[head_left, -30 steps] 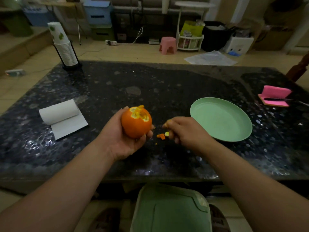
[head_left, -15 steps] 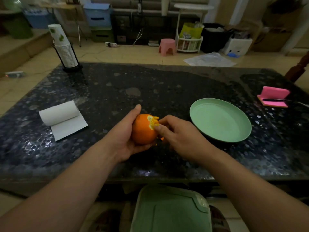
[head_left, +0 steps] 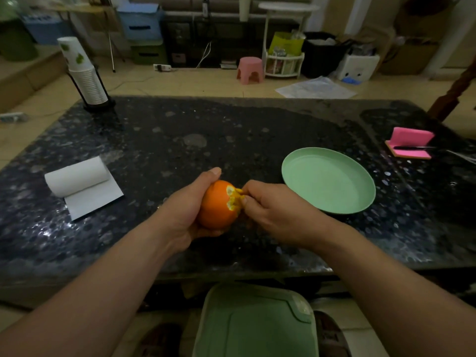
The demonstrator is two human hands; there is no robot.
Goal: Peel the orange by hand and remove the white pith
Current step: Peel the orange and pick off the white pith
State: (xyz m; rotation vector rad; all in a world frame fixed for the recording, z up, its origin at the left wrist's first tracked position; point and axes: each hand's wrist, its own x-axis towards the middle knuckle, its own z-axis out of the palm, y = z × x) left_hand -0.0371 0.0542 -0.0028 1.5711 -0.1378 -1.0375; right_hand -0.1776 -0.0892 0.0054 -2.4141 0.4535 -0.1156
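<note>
The left hand point(head_left: 185, 215) cups the orange point(head_left: 217, 206), torn peel edge point(head_left: 233, 199) facing the right hand point(head_left: 273, 210), which pinches it.

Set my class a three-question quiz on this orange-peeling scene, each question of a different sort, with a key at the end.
1. True or false: the left hand holds the orange while the right hand pinches the torn peel.
2. Multiple choice: the green plate lies A) to the right of the orange, B) to its left, C) under it.
3. Fill the gap: seen from the person, the paper towel roll lies on the table's ___ side.
Key: 1 true; 2 A; 3 left.
</note>
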